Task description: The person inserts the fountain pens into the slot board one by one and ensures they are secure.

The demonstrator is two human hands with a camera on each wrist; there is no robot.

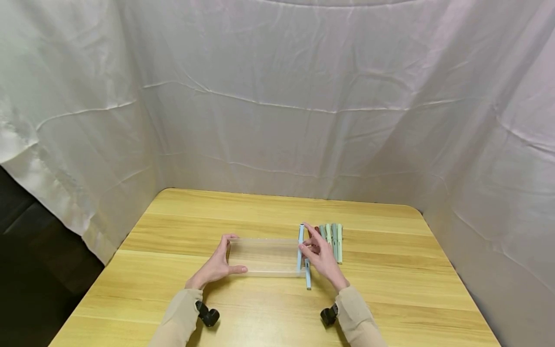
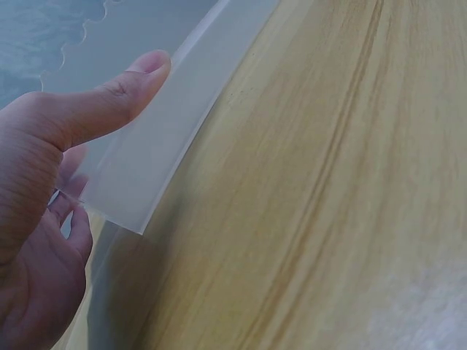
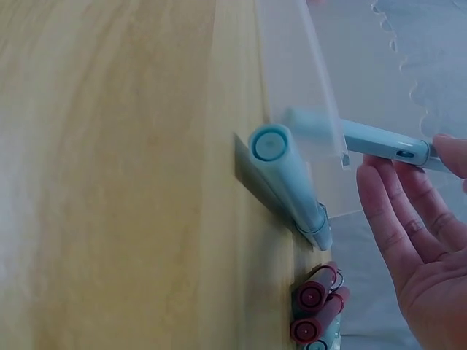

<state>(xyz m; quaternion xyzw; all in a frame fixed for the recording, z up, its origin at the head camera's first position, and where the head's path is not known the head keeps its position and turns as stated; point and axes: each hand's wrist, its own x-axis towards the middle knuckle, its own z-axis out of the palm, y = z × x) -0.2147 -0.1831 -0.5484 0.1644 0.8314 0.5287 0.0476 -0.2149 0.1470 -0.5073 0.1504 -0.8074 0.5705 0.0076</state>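
A clear plastic box [image 1: 264,260] with a scalloped edge lies in front of me, its long side across the table. My left hand [image 1: 217,265] grips its left end, thumb [image 2: 120,102] along the front wall and the other fingers round the end. At the right end my right hand [image 1: 323,255] pinches a light blue pen [image 1: 300,236] between thumb and fingers. One end of that pen shows blurred through the box wall in the right wrist view. A second light blue pen [image 3: 281,175] lies on the table just by the box's right end, below my right hand.
Right of the box, partly behind my right hand, several pens lie side by side: dark red pens [image 3: 314,292], grey-green pens [image 1: 334,236] and pale green pens [image 1: 340,246]. The wooden table [image 1: 269,313] ends at a pale curtain [image 1: 277,144] at the back and sides.
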